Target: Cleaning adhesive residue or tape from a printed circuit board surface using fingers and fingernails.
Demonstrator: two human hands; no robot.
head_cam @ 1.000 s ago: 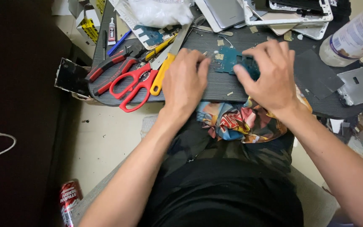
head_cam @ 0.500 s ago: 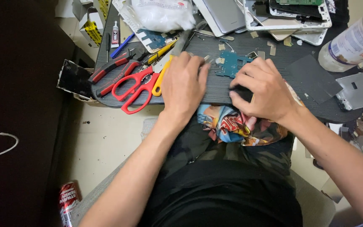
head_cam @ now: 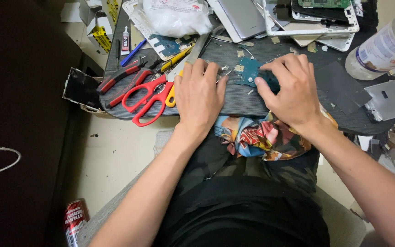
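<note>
Setting: a pale floor [head_cam: 115, 155] beside a dark ribbed desk [head_cam: 234, 103] crowded with tools and phone parts, logged nearest first.

1. Drink can [head_cam: 74, 222], red, lying on the floor at lower left.
2. Patterned cloth [head_cam: 261, 135], bright colours, on my lap at the desk's near edge.
3. My left hand [head_cam: 200, 93], palm down and flat on the desk, fingers loosely spread. A thin metal tool seems to poke out at its fingertips, but I cannot tell whether it is gripped.
4. My right hand [head_cam: 289, 89], fingers curled and pressing on the blue circuit board [head_cam: 252, 73]; the board lies on the desk between both hands, partly under this one.
5. Red scissors [head_cam: 145, 98], just left of my left hand, with red-handled pliers [head_cam: 120, 77] beside them.
6. Grey metal plate [head_cam: 392, 98], at the right edge.
7. White plastic bag [head_cam: 174, 16], silver phone shell [head_cam: 243, 16] and white frame [head_cam: 312, 25], at the far edge.

Progress, as I judge it: the board is already out of its casing and bare; work on the board itself appears unfinished.
</note>
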